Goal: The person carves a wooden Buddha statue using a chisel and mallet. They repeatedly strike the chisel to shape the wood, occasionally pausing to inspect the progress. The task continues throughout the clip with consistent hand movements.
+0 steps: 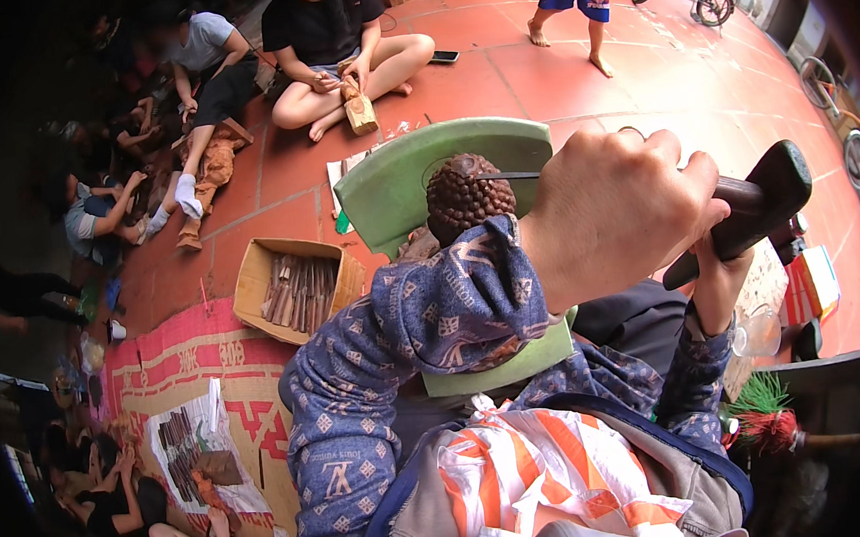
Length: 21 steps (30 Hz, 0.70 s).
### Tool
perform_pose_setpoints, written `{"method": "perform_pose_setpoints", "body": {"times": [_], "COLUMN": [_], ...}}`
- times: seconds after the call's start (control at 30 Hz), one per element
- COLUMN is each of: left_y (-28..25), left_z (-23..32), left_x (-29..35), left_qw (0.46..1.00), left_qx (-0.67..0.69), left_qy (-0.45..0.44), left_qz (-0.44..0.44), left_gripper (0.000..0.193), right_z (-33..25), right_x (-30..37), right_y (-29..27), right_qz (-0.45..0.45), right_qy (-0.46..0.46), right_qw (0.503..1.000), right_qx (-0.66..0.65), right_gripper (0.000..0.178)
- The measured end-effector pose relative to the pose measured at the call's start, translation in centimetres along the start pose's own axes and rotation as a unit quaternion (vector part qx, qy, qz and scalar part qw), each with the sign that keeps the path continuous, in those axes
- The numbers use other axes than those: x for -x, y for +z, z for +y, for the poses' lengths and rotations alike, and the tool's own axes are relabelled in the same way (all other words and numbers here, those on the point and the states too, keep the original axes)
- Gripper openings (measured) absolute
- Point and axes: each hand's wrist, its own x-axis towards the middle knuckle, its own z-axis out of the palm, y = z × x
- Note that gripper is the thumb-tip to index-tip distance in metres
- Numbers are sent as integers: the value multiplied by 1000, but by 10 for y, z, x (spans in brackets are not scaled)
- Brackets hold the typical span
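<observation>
A dark brown wood carving [469, 197], its rounded top covered in rows of small knobs, rests against a curved green plastic panel [372, 198] that looks like a chair back. My left hand [623, 203] reaches across from the left, closed in a fist round a chisel [513, 175]. The chisel's thin blade meets the carving's knobby top, and its brown handle sticks out past my fist. At that handle's end is a dark wooden mallet [765, 199], with my right hand [724, 280] closed round it from below. My left sleeve covers the carving's lower part.
A cardboard box [347, 283] of chisels stands to the left on the red tile floor. More tools lie on white paper [223, 419] over a patterned mat [208, 346]. Several people sit carving at the left and far side. A barefoot person [587, 13] stands beyond, near bicycles [709, 0].
</observation>
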Motion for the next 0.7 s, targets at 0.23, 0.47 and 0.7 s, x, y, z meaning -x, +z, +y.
{"method": "perform_pose_setpoints", "body": {"times": [0.23, 0.47, 0.7], "left_y": [-1, 0, 1], "left_z": [-1, -4, -5], "left_x": [-5, -9, -7], "left_qw": [999, 999, 998], "left_qx": [9, 7, -25], "left_qy": [-41, -47, -57], "left_qz": [-21, 16, -20], "left_gripper": [28, 28, 29], "right_z": [-3, -2, 6], "right_x": [-14, -30, -38], "right_y": [1, 0, -9], "right_qz": [-36, -80, -86], "right_qy": [9, 58, 38], "right_qw": [999, 993, 995], "right_qx": [-14, -71, -23], "right_gripper": [10, 15, 17]}}
